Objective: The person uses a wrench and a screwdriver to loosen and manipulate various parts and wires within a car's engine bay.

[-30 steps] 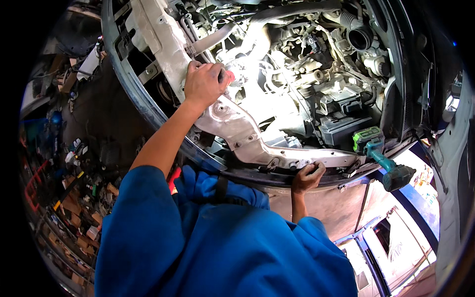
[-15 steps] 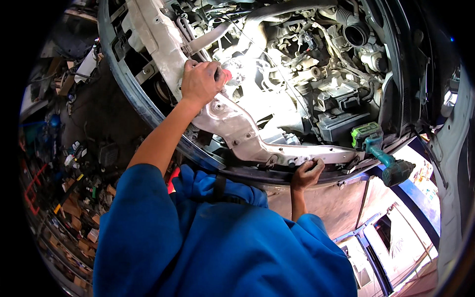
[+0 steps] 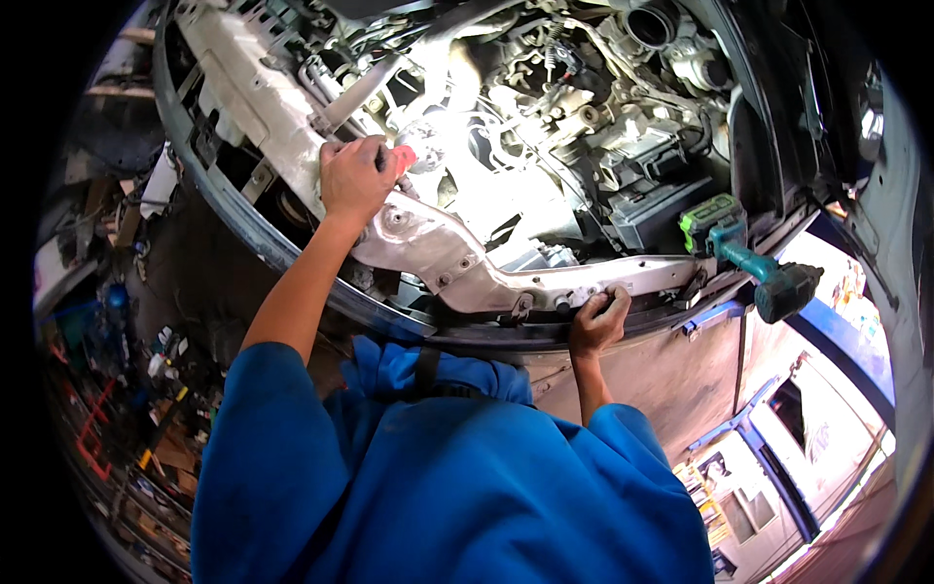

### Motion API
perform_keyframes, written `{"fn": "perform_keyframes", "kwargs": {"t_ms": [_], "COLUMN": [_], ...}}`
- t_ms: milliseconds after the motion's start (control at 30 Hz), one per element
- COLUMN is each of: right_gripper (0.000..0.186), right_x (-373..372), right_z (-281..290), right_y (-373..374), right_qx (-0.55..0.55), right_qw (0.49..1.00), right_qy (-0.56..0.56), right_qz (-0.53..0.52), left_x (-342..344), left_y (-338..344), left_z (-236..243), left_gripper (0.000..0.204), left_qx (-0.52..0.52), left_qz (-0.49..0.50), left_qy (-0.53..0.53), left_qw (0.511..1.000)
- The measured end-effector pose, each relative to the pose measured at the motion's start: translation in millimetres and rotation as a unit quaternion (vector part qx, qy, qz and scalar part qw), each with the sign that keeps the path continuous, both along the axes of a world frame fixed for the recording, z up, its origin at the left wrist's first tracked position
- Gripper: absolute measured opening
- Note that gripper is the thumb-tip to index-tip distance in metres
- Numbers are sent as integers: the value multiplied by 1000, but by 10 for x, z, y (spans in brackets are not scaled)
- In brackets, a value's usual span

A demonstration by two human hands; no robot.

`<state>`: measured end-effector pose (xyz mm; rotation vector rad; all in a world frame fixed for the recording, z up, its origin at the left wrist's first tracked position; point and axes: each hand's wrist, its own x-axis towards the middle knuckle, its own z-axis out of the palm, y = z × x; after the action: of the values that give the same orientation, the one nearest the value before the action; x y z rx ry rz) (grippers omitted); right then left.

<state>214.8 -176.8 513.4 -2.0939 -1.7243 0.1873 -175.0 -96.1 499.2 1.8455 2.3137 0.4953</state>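
Observation:
I lean over an open car engine bay (image 3: 545, 117). My left hand (image 3: 355, 180) is closed around a tool with a red handle (image 3: 404, 156), held against the pale metal front support panel (image 3: 438, 253). My right hand (image 3: 598, 321) grips the lower edge of that same panel at the car's front. Both arms wear blue sleeves. The tool's working end is hidden behind my left hand.
A teal cordless power tool (image 3: 754, 263) with a green battery lies on the panel's right end. A black battery box (image 3: 662, 209) sits behind it. Workshop clutter (image 3: 126, 389) lies on the floor at the left. The car's front edge (image 3: 243, 234) curves below.
My left hand with the red-handled tool has shifted slightly up and left along the panel. My right hand stays on the panel's lower edge.

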Motion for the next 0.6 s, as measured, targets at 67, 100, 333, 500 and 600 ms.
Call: {"fn": "perform_keyframes", "kwargs": {"t_ms": [67, 100, 333, 500, 600], "right_gripper": [18, 18, 18, 19, 18], "right_x": [1, 9, 16, 34, 59], "right_z": [14, 15, 24, 18, -9], "right_y": [19, 16, 0, -11, -10], "right_qx": [4, 3, -1, -12, 4], "right_qw": [1000, 1000, 1000, 1000, 1000], "right_qy": [-4, -4, 11, 3, 3], "right_qz": [1, -2, -5, -3, 8], "left_x": [-3, 12, 35, 28, 11], "left_y": [2, 11, 14, 9, -1], "left_z": [6, 28, 13, -31, -17], "left_gripper": [23, 24, 28, 28, 28], "left_qx": [-2, -9, -20, -11, -24], "left_qz": [-2, 0, -7, -2, -3], "left_qy": [9, 16, 24, 26, 25], "left_qw": [1000, 1000, 999, 1000, 999]}}
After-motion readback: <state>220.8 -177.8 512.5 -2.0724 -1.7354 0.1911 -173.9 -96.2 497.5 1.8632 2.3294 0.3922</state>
